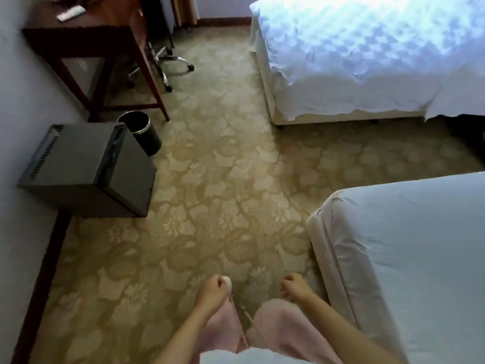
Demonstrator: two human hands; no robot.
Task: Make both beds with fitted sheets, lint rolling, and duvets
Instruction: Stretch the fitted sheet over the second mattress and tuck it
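Observation:
Two beds stand on the right. The far bed (pixel 354 56) carries a white patterned duvet that hangs over its foot end. The near bed (pixel 409 248) shows a smooth white fitted sheet over the mattress corner. My left hand (pixel 212 288) is low in front of me with its fingers curled into a fist. A small white rounded thing (pixel 227 281) shows at its thumb side, and I cannot tell whether the hand holds it. My right hand (pixel 291 285) is curled too, with nothing in it, a little left of the near bed's corner.
Patterned carpet (pixel 223 179) fills the middle. Along the left wall stand a dark mini fridge (pixel 86 169), a black waste bin (pixel 141 132) and a wooden desk (pixel 86 40) with a swivel chair (pixel 165 61) behind it. A narrow gap separates the two beds.

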